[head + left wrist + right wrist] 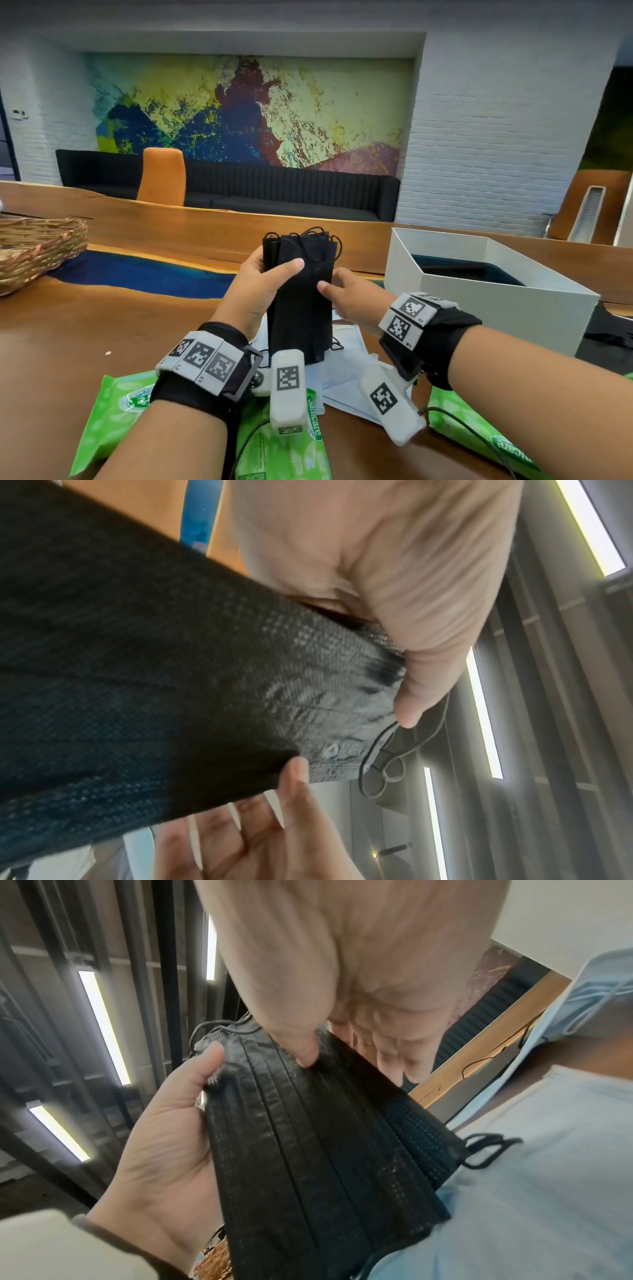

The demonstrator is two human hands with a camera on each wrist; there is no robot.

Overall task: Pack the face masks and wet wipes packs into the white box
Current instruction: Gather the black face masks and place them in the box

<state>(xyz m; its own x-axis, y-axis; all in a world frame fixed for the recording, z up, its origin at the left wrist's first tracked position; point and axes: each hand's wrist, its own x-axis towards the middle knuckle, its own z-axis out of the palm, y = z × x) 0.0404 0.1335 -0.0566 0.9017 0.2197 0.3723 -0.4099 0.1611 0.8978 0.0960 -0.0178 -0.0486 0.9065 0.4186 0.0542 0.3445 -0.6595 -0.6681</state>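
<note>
A stack of black face masks (301, 301) stands upright over the table's middle, held between both hands. My left hand (274, 274) grips its upper left side, thumb laid across the front. My right hand (337, 287) pinches the right edge, thumb in front and fingers behind. The right wrist view shows the pleated black masks (325, 1150) with the right thumb (303, 1047) pressed on them. The white box (496, 318) stands open at the right, its inside dark. Light blue masks (346, 377) lie under the hands. Three green wet wipes packs (113, 404) (284, 445) (479, 431) lie along the near edge.
A wicker basket (34, 250) sits at the far left of the wooden table (102, 329). An orange chair (162, 178) and a dark sofa (291, 195) stand beyond the table's far edge. A black cable (479, 431) runs across the right wipes pack.
</note>
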